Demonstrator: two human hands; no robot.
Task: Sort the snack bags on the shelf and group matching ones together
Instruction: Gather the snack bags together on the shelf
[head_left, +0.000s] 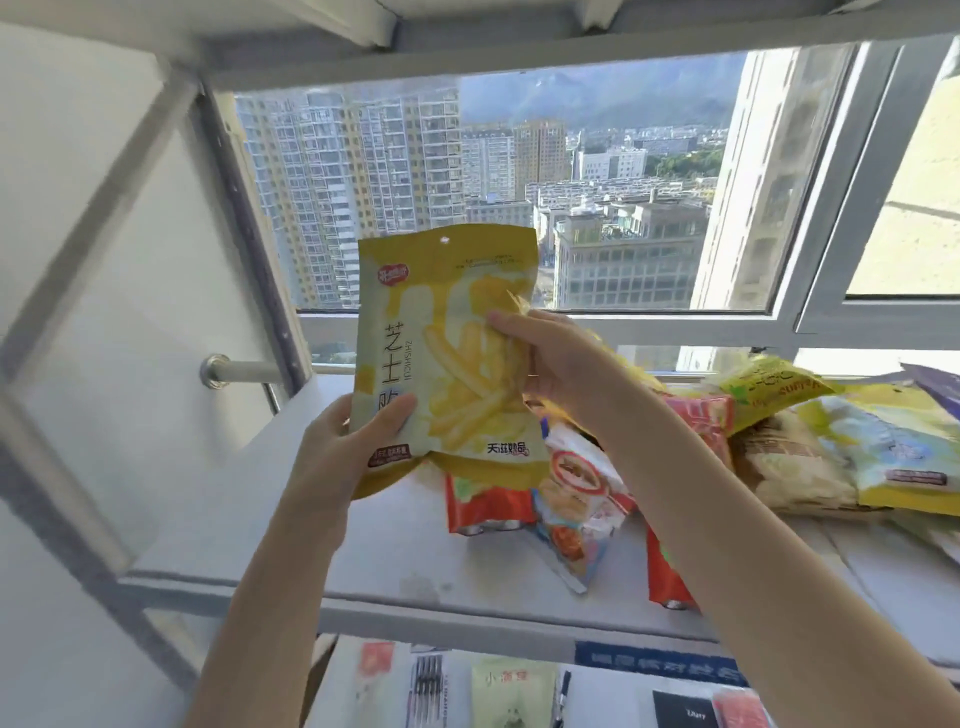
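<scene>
**A:** Where was the yellow fries bag (447, 338)?

**B:** Off the shelf. It was held upright in the air above the left part of the grey shelf board (395, 551), printed face to the camera, with the window (597, 171) behind it.

**A:** Hands?

**B:** Both on it. The left hand (348, 452) gripped the lower left corner, thumb curled over the front. The right hand (556, 364) gripped the right edge about mid-height, fingers curled into the foil, which crumpled there.

**A:** Around it?

**B:** A loose pile lay on the board just below and to the right.
- A red-orange bag (488, 506) had its top hidden behind the held bag's bottom edge.
- A white bag with a red oval (582, 480) lay over it, and a pink-red bag (706, 415) sat behind.
- Farther right were a yellow-green bag (769, 387) and a pale bag (784, 467).
- A flat yellow bag (893, 457) of similar colouring to the held one lay on the pale bag.

**A:** Obstructions?

**B:** The right forearm crossed the pile's middle and covered most of a second red bag (662, 577) at the front edge. A metal rod (249, 370) ran behind at left. The lower level held flat packets (511, 691), too blurred to read.
</scene>
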